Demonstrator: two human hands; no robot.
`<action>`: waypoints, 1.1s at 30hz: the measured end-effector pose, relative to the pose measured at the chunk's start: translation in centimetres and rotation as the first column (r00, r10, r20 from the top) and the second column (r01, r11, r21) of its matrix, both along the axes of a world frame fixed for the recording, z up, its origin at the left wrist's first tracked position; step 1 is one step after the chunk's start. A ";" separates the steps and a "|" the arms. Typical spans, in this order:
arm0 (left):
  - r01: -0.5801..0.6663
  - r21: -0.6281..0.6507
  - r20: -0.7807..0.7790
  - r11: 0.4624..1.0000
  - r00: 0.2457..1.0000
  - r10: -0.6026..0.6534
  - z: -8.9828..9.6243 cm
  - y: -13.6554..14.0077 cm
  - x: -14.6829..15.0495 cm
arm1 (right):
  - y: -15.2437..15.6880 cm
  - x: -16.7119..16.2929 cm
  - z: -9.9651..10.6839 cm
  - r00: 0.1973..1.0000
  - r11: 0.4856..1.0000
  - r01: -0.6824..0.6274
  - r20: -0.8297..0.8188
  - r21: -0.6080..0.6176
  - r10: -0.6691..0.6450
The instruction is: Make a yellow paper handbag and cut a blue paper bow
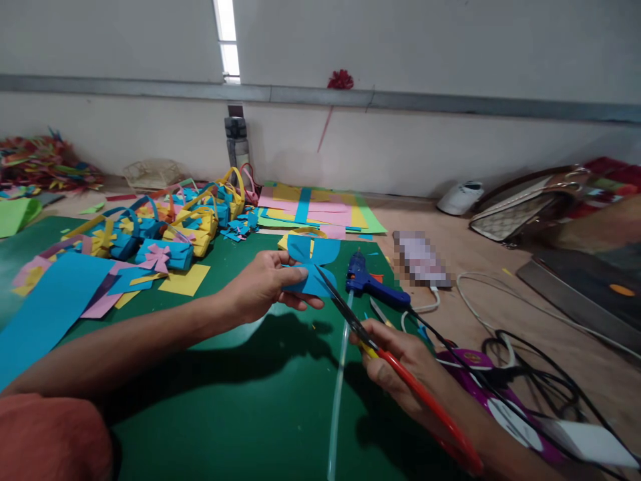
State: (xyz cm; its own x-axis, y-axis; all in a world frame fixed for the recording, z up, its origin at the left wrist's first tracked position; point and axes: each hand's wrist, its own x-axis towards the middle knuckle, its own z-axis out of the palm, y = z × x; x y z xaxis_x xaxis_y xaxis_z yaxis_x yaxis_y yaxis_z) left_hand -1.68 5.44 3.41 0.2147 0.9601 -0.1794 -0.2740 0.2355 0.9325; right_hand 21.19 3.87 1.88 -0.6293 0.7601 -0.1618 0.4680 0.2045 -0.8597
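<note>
Thumb and fingers of my left hand (260,287) pinch a blue paper piece (315,249) with rounded lobes, raised above the green mat (210,414). My right hand (408,364) grips a pair of scissors (420,393) with red and yellow handles. Their dark blades point up and left, with the tip at the lower part of the blue paper; whether they cut into it I cannot tell. Just beyond the scissors lies a blue glue gun (375,287). A long translucent glue stick (339,394) runs from it toward me.
Several small paper handbags (167,254) stand at the left, beside blue paper sheets (60,300). Coloured sheets (345,210) are stacked behind. A phone (421,258), cables (525,361), a purple power strip (471,374) and a handbag (521,207) occupy the right. A bottle (237,141) stands by the wall.
</note>
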 end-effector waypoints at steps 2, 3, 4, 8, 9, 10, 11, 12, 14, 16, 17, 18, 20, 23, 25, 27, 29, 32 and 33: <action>0.004 0.006 0.004 1.000 1.000 -0.004 -0.1 0.0 0.0 | 0.0 -0.1 0.1 1.000 1.000 0.007 0.020 0.009 -0.007; 0.006 0.007 0.004 1.000 1.000 -0.006 -0.1 0.0 0.1 | 0.0 -0.1 0.1 1.000 1.000 0.009 0.027 0.016 -0.009; 0.006 0.006 0.002 1.000 1.000 -0.006 -0.2 0.0 0.1 | 0.0 -0.1 0.1 0.999 1.000 0.008 0.033 0.024 -0.009; 0.007 -0.001 0.000 1.000 1.000 -0.007 -0.3 -0.1 0.2 | 0.0 -0.1 0.1 0.999 0.999 0.000 0.047 0.048 -0.002; 0.008 -0.004 0.000 1.000 1.000 -0.008 -0.3 -0.1 0.2 | -0.1 -0.1 0.1 0.999 0.999 0.001 0.051 0.052 -0.004; 0.008 -0.007 0.000 1.000 1.000 -0.008 -0.3 -0.1 0.2 | -0.1 -0.1 0.2 0.999 0.998 0.003 0.053 0.056 -0.006; 0.007 -0.012 -0.001 1.000 1.000 -0.007 -0.3 -0.1 0.2 | -0.1 -0.2 0.2 0.999 0.998 0.006 0.053 0.059 -0.009; 0.006 -0.016 -0.001 1.000 1.000 -0.006 -0.3 -0.1 0.2 | -0.2 -0.2 0.3 0.999 0.998 0.011 0.052 0.062 -0.015; 0.008 -0.019 0.002 1.000 1.000 -0.008 -0.3 -0.1 0.2 | -0.2 -0.2 0.4 0.998 0.998 0.018 0.052 0.067 -0.021; 0.009 -0.021 0.007 1.000 1.000 -0.009 -0.3 0.0 0.2 | -0.2 -0.2 0.4 0.998 0.997 0.021 0.057 0.068 -0.024; 0.010 -0.021 0.009 1.000 1.000 -0.010 -0.3 0.0 0.2 | -0.2 -0.3 0.4 0.998 0.998 0.022 0.062 0.067 -0.026; 0.011 -0.021 0.011 1.000 1.000 -0.011 -0.3 0.0 0.1 | -0.2 -0.3 0.5 0.998 0.998 0.021 0.065 0.065 -0.025; 0.013 -0.022 0.013 1.000 1.000 -0.013 -0.4 0.0 0.1 | -0.2 -0.3 0.5 0.997 0.998 0.023 0.076 0.061 -0.027; 0.014 -0.032 0.012 0.999 1.000 -0.013 -0.4 0.1 0.1 | -0.2 -0.4 0.6 0.995 0.997 0.027 0.093 0.075 -0.034; 0.017 -0.033 0.012 0.999 1.000 -0.017 -0.4 0.1 0.1 | -0.2 -0.4 0.6 0.994 0.996 0.031 0.101 0.082 -0.039; 0.020 -0.030 0.013 0.999 1.000 -0.019 -0.4 0.1 0.1 | -0.2 -0.4 0.6 0.994 0.996 0.026 0.108 0.082 -0.035; 0.018 -0.029 0.014 0.999 1.000 -0.017 -0.3 0.0 0.2 | -0.2 -0.4 0.5 0.993 0.997 0.028 0.114 0.077 -0.036; 0.006 -0.040 0.011 0.999 1.000 -0.005 -0.3 0.0 0.3 | -0.3 -0.4 0.5 0.992 0.997 0.040 0.119 0.069 -0.048; 0.003 -0.042 0.009 0.999 1.000 -0.003 -0.3 0.0 0.3 | -0.3 -0.4 0.5 0.991 0.997 0.046 0.123 0.064 -0.054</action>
State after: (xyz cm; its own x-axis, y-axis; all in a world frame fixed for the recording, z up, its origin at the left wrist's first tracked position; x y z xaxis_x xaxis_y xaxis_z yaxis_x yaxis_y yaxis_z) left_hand -1.39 5.44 3.16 0.2194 0.9511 -0.2172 -0.2816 0.2749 0.9193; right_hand 20.77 3.56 2.43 -0.5680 0.8011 -0.1888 0.5814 0.2283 -0.7809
